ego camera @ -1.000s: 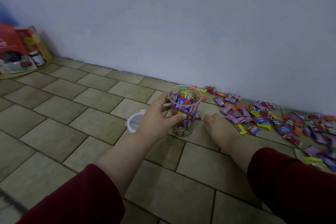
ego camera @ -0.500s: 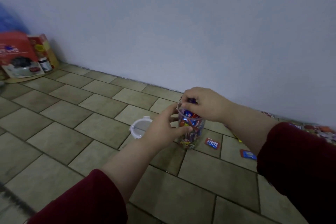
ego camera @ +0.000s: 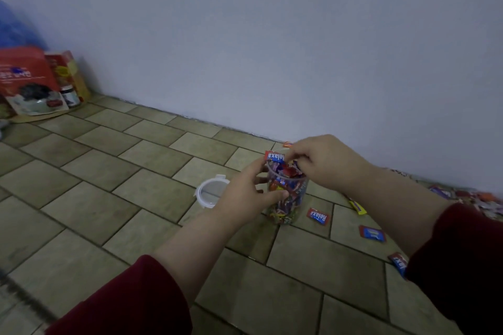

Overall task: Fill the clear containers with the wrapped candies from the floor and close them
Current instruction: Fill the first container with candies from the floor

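on the floor (ego camera: pixel 136 198) the left hand (ego camera: pixel 245 193) wraps its fingers (ego camera: pixel 275 195) round the nearly full clear container (ego camera: pixel 285 198); the right hand (ego camera: pixel 324 163) pinches a red candy (ego camera: pixel 274 156) at its rim; filling looks almost done: next drop it in, then fetch the lid (ego camera: pixel 209 191) lying just left

Beige tiled floor (ego camera: pixel 114 207) — items lying on it
Upright clear plastic container (ego camera: pixel 288 198), candy-filled; round white-rimmed lid (ego camera: pixel 209 192) just beside it; red wrapped candy (ego camera: pixel 318 216), yellow wrapped candy (ego camera: pixel 358 206), mixed candy heap (ego camera: pixel 476 198) by the wall; red carton (ego camera: pixel 24 81) and small dark jar (ego camera: pixel 69 95) far left.
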A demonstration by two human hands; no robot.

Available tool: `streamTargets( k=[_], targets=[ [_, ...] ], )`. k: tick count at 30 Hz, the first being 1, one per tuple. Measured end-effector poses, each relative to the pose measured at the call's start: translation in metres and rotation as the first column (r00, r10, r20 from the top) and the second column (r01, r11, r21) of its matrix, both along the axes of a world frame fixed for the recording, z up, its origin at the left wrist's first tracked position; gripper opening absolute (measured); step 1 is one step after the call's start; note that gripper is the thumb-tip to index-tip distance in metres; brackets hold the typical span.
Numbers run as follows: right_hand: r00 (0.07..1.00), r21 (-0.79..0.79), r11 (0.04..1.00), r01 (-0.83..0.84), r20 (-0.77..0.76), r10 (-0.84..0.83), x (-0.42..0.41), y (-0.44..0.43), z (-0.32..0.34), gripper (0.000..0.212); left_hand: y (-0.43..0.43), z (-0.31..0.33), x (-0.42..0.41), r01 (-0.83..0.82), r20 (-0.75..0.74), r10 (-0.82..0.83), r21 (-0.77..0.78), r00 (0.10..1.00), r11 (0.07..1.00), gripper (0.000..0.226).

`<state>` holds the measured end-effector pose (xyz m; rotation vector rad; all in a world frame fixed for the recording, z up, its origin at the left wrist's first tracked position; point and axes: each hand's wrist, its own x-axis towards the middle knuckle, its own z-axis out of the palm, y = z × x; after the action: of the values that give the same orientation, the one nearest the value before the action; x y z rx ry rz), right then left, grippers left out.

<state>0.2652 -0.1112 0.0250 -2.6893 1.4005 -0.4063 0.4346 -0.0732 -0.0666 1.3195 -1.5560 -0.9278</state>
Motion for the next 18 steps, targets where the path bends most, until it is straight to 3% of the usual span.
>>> streamTargets(
  k=[2, 7, 9, 12, 14, 16, 18],
  targets=[
    [0.98, -0.021, 0.999, 0.025, 0.198, -0.021, 0.002, -0.002, -0.001, 0.029, 0.001, 0.0, 0.0, -0.003, 0.008, 0.003, -0.004, 1.0, 1.0, 0.065],
    [0.985, 0.057, 0.984, -0.171, -0.011, 0.172, 0.007, 0.005, -0.013, 0.028, 0.002, -0.001, -0.001, -0.022, 0.026, 0.023, -0.046, 0.999, 0.999, 0.058],
    [0.976, 0.024, 0.981, -0.195, 0.106, 0.191, -0.002, 0.005, -0.017, 0.025, 0.002, -0.006, -0.003, -0.043, 0.053, 0.046, -0.073, 0.998, 0.996, 0.056],
    [0.855, 0.046, 0.998, 0.039, 0.515, -0.057, -0.019, 0.007, -0.034, 0.028, 0.004, -0.012, -0.011, -0.048, 0.058, 0.053, -0.081, 0.997, 0.996, 0.066],
    [0.737, 0.183, 0.958, 0.221, 0.611, -0.287, -0.026, 0.007, -0.052, 0.027, 0.003, -0.014, -0.017, -0.074, 0.06, 0.079, -0.092, 0.995, 0.993, 0.076],
    [0.798, 0.347, 0.886, 0.306, 0.414, -0.438, -0.031, 0.002, -0.077, 0.026, -0.001, -0.015, -0.021, -0.115, 0.073, 0.123, -0.103, 0.99, 0.988, 0.081],
    [0.906, 0.392, 0.851, 0.349, 0.091, -0.413, -0.037, 0.001, -0.104, 0.03, -0.008, -0.015, -0.023, -0.136, 0.069, 0.144, -0.117, 0.987, 0.984, 0.08]
  ],
)
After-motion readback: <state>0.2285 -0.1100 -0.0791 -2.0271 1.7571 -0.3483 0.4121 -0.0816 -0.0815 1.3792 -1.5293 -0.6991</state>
